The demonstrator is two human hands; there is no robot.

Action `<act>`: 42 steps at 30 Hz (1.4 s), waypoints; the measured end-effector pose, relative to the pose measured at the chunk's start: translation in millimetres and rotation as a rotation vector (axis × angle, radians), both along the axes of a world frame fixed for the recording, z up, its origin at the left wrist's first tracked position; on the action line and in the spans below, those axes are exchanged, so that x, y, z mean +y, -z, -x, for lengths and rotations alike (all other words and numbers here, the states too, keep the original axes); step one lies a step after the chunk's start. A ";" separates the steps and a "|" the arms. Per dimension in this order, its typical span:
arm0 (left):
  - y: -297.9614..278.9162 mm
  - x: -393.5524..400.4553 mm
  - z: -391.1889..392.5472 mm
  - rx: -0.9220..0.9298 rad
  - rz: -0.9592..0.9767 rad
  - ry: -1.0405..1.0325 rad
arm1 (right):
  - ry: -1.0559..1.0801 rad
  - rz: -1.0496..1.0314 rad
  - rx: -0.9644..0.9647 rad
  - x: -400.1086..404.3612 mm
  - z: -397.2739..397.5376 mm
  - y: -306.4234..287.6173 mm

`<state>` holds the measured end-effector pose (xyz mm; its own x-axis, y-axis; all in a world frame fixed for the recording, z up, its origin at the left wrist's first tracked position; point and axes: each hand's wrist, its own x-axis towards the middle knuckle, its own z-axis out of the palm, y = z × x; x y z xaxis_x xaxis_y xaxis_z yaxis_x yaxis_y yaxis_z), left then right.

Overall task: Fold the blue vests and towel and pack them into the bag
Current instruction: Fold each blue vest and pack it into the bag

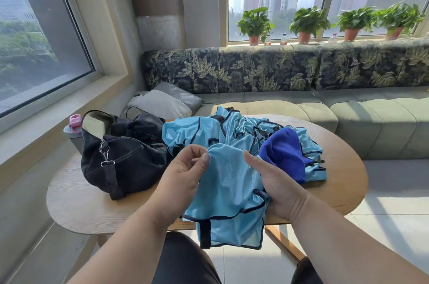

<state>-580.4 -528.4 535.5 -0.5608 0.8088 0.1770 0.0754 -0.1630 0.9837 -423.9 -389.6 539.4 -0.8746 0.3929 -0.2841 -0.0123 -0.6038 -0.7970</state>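
Observation:
I hold one light blue vest [228, 193] with dark trim above the near edge of the wooden table [76, 202]; its lower part hangs off the table. My left hand [183, 174] pinches the vest's upper left edge between thumb and fingers. My right hand [276, 188] grips the vest's right side, fingers hidden under the cloth. Behind lies a crumpled heap of more light blue vests [209, 130]. A dark blue towel [284, 153] rests bunched on the heap's right side. The black bag [123, 156] sits on the table's left, its top open.
A bottle with a pink lid [74, 123] stands behind the bag. A green sofa [371, 119] with a grey pillow [162, 100] runs behind the table. Potted plants [255, 24] line the window sill. Tiled floor [394, 214] lies to the right.

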 end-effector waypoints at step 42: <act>-44.0 -33.8 24.5 0.001 0.029 -0.255 | 0.307 -0.314 0.171 20.2 -2.8 -21.3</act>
<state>-604.9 -562.2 579.5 -0.7474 0.6458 0.1560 0.1111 -0.1101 0.9877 -421.1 -369.4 560.7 -0.7283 0.6847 0.0278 -0.2996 -0.2816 -0.9116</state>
